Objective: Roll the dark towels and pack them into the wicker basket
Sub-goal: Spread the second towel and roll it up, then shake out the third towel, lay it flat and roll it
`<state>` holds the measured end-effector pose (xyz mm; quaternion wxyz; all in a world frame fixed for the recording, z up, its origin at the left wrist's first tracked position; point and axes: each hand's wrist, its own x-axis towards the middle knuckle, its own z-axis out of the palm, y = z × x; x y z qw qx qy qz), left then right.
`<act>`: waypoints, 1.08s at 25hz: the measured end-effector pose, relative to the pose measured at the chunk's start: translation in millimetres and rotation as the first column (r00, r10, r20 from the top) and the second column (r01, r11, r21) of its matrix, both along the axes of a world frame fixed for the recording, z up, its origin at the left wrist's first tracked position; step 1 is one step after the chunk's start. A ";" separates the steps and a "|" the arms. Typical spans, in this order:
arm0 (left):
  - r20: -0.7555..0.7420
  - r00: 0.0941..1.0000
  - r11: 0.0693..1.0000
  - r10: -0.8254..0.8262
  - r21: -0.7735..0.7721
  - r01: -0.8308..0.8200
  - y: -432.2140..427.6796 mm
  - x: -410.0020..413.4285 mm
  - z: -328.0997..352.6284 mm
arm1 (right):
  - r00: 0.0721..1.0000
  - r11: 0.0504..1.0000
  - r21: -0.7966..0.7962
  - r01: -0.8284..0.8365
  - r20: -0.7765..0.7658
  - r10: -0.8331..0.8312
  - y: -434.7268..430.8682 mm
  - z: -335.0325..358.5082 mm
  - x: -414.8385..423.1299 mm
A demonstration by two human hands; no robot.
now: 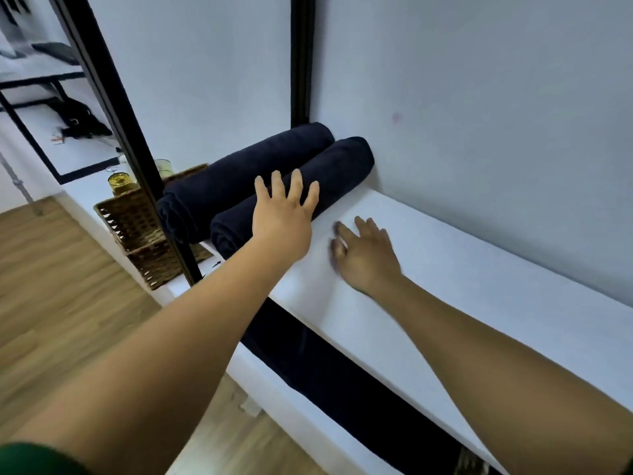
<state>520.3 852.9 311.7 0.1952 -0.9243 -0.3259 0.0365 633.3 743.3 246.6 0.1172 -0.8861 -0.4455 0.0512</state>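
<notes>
Up on the white shelf (479,269), two rolled dark towels (246,166) lie side by side. Left hand (282,217) rests open on the nearer roll (342,169), right hand (368,255) open beside it. Rolling looks done, so next is grabbing one for the wicker basket (137,217) down left.

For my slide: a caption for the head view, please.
Left hand touches the near towel, second towel behind; right hand over the shelf.

Bare forearms (171,337), dark green sleeve (30,457) at left elbow

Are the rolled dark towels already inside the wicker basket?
No, the rear towel and the front towel lie side by side on the white shelf, outside the wicker basket.
</notes>
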 end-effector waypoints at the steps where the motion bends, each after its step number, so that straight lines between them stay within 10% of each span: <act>1: -0.005 1.000 1.000 -0.024 0.003 0.024 -7.3 0.6 2.5 | 1.000 1.000 -0.017 0.000 0.016 0.000 -11.5 4.9 -11.3; 8: 0.407 0.903 0.810 -0.139 -0.477 0.340 -117.8 -61.8 -66.5 | 1.000 0.994 -0.113 0.003 0.008 -0.002 -134.5 8.6 -60.7; 13: 0.604 0.789 0.851 -0.114 -0.351 0.392 -149.8 -129.1 -122.2 | 0.985 0.942 0.304 -0.143 0.137 0.106 -188.5 -27.3 -150.9; 15: 0.529 0.848 0.825 -0.004 -0.478 0.302 -157.4 -161.4 -163.2 | 0.975 0.906 0.398 -0.141 -0.102 0.197 -207.0 -82.7 -191.6; 19: 0.086 0.990 0.642 0.114 -0.767 -0.008 -152.7 -202.8 -258.8 | 0.642 0.936 -0.026 0.351 -0.721 -0.260 -221.4 -187.6 -185.9; 23: -0.059 0.971 0.710 -0.231 -0.693 0.126 -119.2 -169.6 -325.4 | 0.884 0.894 -0.344 0.286 -0.266 -0.385 -218.1 -264.9 -132.9; 27: -0.116 0.956 0.702 -0.269 -0.703 0.112 -81.2 -127.7 -374.4 | 0.920 0.762 -0.626 0.167 -0.178 -0.348 -210.7 -311.7 -118.3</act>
